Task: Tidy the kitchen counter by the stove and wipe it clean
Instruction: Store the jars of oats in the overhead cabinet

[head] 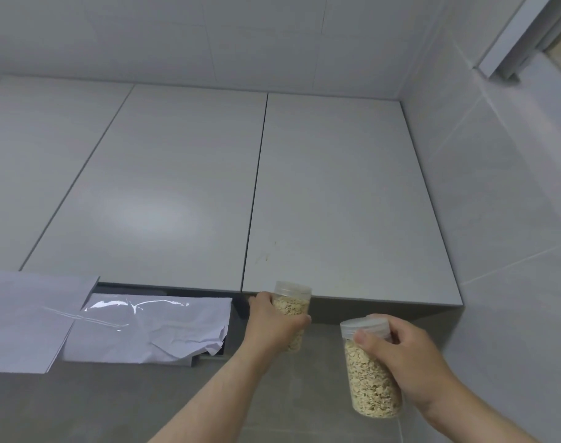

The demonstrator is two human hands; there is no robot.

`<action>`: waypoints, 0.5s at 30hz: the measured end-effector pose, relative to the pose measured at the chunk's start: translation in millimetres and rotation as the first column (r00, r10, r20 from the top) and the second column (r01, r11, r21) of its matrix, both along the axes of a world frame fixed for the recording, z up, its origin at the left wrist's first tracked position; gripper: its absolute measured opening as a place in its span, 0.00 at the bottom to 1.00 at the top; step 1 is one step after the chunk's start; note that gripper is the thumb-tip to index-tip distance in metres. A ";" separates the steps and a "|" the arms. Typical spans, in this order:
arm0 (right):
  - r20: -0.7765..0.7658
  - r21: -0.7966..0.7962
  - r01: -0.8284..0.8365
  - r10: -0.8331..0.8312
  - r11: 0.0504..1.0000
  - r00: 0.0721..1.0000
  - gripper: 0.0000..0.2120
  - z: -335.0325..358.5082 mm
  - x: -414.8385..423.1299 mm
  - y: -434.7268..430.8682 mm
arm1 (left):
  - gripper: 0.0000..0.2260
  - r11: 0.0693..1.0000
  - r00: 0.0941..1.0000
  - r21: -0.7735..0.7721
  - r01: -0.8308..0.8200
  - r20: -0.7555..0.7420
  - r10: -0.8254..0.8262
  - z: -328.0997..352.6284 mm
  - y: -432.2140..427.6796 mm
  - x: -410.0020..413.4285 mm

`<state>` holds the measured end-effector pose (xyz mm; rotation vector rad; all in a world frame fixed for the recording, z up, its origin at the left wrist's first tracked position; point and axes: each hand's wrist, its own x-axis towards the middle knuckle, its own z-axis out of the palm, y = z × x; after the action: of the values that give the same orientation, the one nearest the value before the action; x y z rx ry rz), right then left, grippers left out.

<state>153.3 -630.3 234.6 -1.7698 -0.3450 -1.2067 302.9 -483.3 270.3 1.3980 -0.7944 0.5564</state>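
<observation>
I look up at white wall cabinets. My left hand (272,318) grips a clear plastic jar of oat flakes (292,303) and is raised to the bottom edge of the right cabinet door (343,199), its fingertips at the door's lower left corner. My right hand (403,356) grips a second, similar jar of oat flakes (370,378) lower down, thumb across its clear lid. Both cabinet doors look closed.
The middle cabinet door (157,193) hangs left of the right one. Below it a range hood (183,359) is covered with crumpled white paper and plastic film (145,327). Grey tiled walls stand behind and on the right (502,219). A window frame (521,36) is at the top right.
</observation>
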 end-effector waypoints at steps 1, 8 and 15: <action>0.005 0.006 -0.006 0.006 1.000 1.000 0.17 -0.2 1.3 -0.4 | 0.25 1.000 1.000 -0.003 0.005 0.008 -0.005 -0.3 0.1 0.7; 0.035 0.019 0.016 -0.016 1.000 0.999 0.19 0.2 0.7 -8.2 | 0.25 0.994 0.996 -0.066 0.087 0.023 -0.085 4.1 -1.8 -7.5; 0.058 0.007 0.019 -0.019 1.000 0.998 0.18 2.7 -5.4 -7.5 | 0.21 0.989 0.994 -0.129 0.066 0.099 -0.054 -1.5 -3.6 -24.6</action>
<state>147.9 -637.8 237.3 -1.7385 -0.3586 -1.2733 278.2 -487.0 268.8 1.2293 -0.8581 0.6218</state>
